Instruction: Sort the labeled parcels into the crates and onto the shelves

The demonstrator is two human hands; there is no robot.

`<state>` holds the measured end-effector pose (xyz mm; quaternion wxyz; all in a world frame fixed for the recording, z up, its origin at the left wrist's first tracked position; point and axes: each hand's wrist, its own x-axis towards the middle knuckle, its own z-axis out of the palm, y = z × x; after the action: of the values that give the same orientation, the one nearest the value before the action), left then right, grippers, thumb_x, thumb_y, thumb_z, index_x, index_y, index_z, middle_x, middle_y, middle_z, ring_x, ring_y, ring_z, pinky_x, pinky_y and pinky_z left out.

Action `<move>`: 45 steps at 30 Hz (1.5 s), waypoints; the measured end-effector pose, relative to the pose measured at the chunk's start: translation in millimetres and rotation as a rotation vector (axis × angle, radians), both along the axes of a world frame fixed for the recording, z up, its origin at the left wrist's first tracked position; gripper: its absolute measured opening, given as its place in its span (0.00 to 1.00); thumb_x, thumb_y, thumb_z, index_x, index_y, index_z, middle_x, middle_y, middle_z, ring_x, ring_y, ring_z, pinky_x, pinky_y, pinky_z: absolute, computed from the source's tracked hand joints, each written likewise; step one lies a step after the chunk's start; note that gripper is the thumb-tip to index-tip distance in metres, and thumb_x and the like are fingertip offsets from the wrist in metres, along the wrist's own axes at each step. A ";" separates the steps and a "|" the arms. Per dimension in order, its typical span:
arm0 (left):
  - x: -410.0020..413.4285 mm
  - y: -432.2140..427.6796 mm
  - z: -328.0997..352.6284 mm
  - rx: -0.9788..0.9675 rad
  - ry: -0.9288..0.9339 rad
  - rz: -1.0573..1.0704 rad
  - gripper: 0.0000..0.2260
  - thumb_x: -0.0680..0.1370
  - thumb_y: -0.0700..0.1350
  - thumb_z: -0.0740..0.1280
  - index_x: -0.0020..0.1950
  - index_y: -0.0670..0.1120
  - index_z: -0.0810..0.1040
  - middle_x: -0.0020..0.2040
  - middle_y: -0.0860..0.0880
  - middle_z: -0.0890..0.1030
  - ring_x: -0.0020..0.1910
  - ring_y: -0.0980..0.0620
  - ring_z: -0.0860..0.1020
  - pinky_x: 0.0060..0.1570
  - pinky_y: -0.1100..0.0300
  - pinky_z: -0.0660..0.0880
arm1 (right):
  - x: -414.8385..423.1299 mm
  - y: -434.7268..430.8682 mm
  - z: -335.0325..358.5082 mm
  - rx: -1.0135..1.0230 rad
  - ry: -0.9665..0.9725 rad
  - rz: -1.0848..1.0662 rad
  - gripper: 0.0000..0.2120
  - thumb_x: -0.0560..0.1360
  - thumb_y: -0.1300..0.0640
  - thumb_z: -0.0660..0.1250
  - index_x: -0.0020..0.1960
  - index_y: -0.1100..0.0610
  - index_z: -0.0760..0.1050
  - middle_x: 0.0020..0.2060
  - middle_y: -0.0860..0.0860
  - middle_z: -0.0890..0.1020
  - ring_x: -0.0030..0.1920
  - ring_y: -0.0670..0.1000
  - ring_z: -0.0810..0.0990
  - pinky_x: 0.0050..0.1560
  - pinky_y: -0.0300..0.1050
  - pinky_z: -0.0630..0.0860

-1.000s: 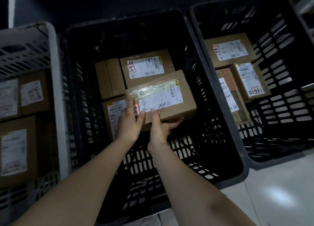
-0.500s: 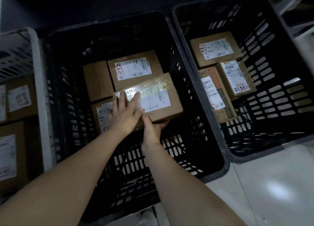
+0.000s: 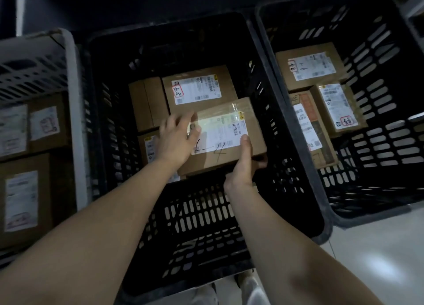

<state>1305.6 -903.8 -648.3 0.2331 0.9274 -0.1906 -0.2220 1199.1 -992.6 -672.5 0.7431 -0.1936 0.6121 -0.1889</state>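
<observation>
Two hands steadied a taped cardboard parcel (image 3: 226,137) inside the middle black crate (image 3: 202,224).
At nine o'clock stood a white slotted crate (image 3: 73,98). The left hand (image 3: 175,141) lay straight-fingered on the boxy parcel's glossy label, and the right hand (image 3: 244,167) gripped its near edge. At three o'clock stood another slotted black crate (image 3: 390,144).

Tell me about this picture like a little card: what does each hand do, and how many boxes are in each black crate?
left hand: rests on top of the held parcel, at its left end
right hand: grips that parcel's near edge, thumb on top
middle crate: four parcels in view, counting the held one
right crate: three labelled parcels
white crate: more labelled parcels, far left
</observation>
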 end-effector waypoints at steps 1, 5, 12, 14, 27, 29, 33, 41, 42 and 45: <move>-0.4 -0.1 0.4 -0.110 0.007 0.099 0.21 0.82 0.52 0.53 0.76 0.55 0.58 0.74 0.45 0.59 0.73 0.44 0.56 0.70 0.45 0.59 | -0.3 -0.4 -0.1 -0.003 0.016 0.004 0.50 0.67 0.41 0.75 0.75 0.38 0.43 0.64 0.48 0.67 0.63 0.54 0.69 0.67 0.57 0.67; -5.7 12.7 -3.8 -0.335 0.152 0.648 0.20 0.83 0.44 0.52 0.76 0.50 0.58 0.73 0.42 0.59 0.70 0.44 0.64 0.67 0.56 0.61 | -1.7 -1.1 3.8 0.003 0.046 0.008 0.54 0.65 0.36 0.73 0.77 0.41 0.40 0.73 0.51 0.63 0.69 0.56 0.67 0.70 0.62 0.64; -10.3 42.4 -21.3 -0.160 0.343 0.563 0.19 0.82 0.44 0.53 0.74 0.47 0.64 0.71 0.41 0.67 0.66 0.41 0.70 0.63 0.54 0.69 | 14.2 10.9 39.9 -0.303 0.143 0.201 0.51 0.66 0.41 0.75 0.77 0.40 0.43 0.72 0.52 0.61 0.69 0.57 0.67 0.66 0.51 0.66; -15.3 47.5 -21.9 -0.131 0.418 0.510 0.19 0.81 0.41 0.56 0.73 0.46 0.65 0.68 0.44 0.70 0.63 0.41 0.72 0.61 0.55 0.71 | 24.7 7.3 57.2 -0.442 0.192 0.318 0.50 0.68 0.43 0.74 0.77 0.40 0.43 0.71 0.55 0.60 0.67 0.58 0.68 0.60 0.48 0.67; -34.3 9.4 -53.2 0.286 0.380 0.400 0.46 0.71 0.60 0.70 0.77 0.56 0.40 0.76 0.42 0.33 0.74 0.38 0.35 0.72 0.39 0.47 | 30.1 -12.7 54.7 -0.966 0.500 0.671 0.53 0.65 0.33 0.71 0.76 0.40 0.38 0.70 0.59 0.59 0.66 0.62 0.68 0.59 0.57 0.72; -37.5 5.4 -58.4 0.315 0.355 0.399 0.49 0.70 0.61 0.71 0.76 0.58 0.37 0.74 0.42 0.30 0.73 0.37 0.33 0.70 0.35 0.46 | 24.0 -14.3 52.3 -1.055 0.568 0.733 0.54 0.65 0.32 0.70 0.77 0.41 0.38 0.71 0.59 0.57 0.68 0.62 0.65 0.60 0.60 0.72; -38.0 11.8 -65.9 0.335 0.262 0.456 0.51 0.69 0.59 0.72 0.74 0.60 0.33 0.74 0.43 0.30 0.74 0.38 0.35 0.66 0.32 0.49 | 11.5 -21.4 39.5 -1.060 0.541 0.853 0.53 0.65 0.33 0.71 0.77 0.40 0.39 0.71 0.59 0.59 0.68 0.62 0.67 0.60 0.59 0.72; -32.1 19.2 -50.8 0.232 0.287 0.497 0.49 0.68 0.54 0.74 0.74 0.64 0.41 0.76 0.48 0.35 0.74 0.39 0.42 0.68 0.34 0.51 | 9.6 -26.2 35.4 -0.966 0.518 0.919 0.52 0.66 0.35 0.72 0.76 0.39 0.41 0.72 0.58 0.58 0.67 0.62 0.68 0.58 0.58 0.72; -33.3 19.8 -48.9 0.222 0.299 0.494 0.49 0.68 0.53 0.74 0.74 0.64 0.41 0.76 0.48 0.36 0.74 0.39 0.42 0.68 0.34 0.51 | 10.4 -26.1 36.5 -1.007 0.546 0.947 0.52 0.66 0.34 0.71 0.76 0.40 0.40 0.72 0.58 0.57 0.68 0.62 0.67 0.59 0.59 0.73; -36.5 26.7 -52.0 0.111 0.388 0.507 0.48 0.68 0.53 0.73 0.75 0.64 0.40 0.76 0.49 0.37 0.74 0.37 0.44 0.70 0.36 0.55 | 11.8 -25.0 37.9 -1.127 0.628 0.996 0.53 0.66 0.32 0.70 0.76 0.41 0.39 0.73 0.58 0.55 0.70 0.61 0.64 0.61 0.63 0.72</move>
<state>1269.1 -877.1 -700.3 0.2622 0.8969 0.1070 -0.3396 1210.9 -1017.5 -634.6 0.3249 -0.8317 0.4471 -0.0530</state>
